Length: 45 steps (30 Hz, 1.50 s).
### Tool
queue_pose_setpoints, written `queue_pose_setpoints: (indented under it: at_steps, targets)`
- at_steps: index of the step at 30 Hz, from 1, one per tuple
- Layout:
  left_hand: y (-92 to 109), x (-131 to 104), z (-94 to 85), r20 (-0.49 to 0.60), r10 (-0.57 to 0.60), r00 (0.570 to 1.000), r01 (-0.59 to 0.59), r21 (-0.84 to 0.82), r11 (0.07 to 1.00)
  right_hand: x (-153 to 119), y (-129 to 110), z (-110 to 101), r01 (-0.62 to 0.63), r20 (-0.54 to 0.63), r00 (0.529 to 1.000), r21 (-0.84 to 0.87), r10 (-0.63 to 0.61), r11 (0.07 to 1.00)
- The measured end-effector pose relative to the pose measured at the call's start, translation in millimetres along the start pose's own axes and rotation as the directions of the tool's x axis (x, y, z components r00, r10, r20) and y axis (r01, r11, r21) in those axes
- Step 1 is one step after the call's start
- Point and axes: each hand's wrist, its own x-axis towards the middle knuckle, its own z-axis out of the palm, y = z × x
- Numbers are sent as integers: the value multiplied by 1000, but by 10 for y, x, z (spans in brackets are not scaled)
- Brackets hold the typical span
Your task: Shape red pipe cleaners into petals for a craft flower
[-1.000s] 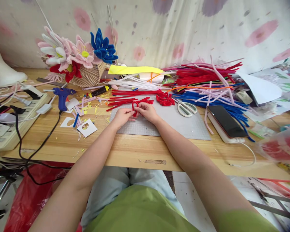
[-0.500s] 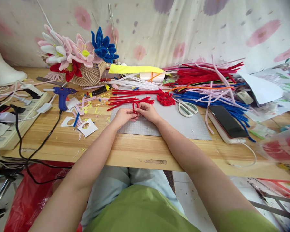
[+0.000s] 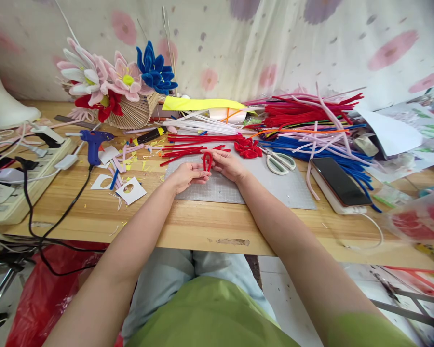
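Note:
My left hand [image 3: 186, 174] pinches the lower ends of a red pipe cleaner loop [image 3: 207, 160], bent into a narrow petal shape, over the grey cutting mat [image 3: 275, 188]. My right hand [image 3: 228, 164] sits just right of the loop, its fingertips touching the loop's upper side. Loose red pipe cleaners [image 3: 188, 150] lie behind my hands. A small pile of finished red loops [image 3: 247, 148] rests on the mat to the right.
White-handled scissors [image 3: 280, 163] and a phone [image 3: 340, 181] lie to the right. A big heap of red, blue and pink pipe cleaners [image 3: 311, 125] fills the back right. A blue glue gun [image 3: 94, 143], a power strip [image 3: 20, 178] and pipe-cleaner flowers [image 3: 112, 82] are on the left.
The red loop has been raised and stands more upright and narrower. My right hand has shifted slightly right and away from my left hand.

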Motion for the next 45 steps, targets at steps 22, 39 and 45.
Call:
queue_pose_setpoints:
  at_steps: [22,39,45]
  targets:
    - [-49,6,105,-52,61,997,-61,16,998,53,29,30,50,-169,985,60,-39,997]
    - [-94,14,153,-18,72,997,-71,62,996,22,-35,67,109,-172,980,52,-98,993]
    - [-54,-5,93,-59,101,993,-97,78,992,22,-41,85,101,-184,978,4,-99,995]
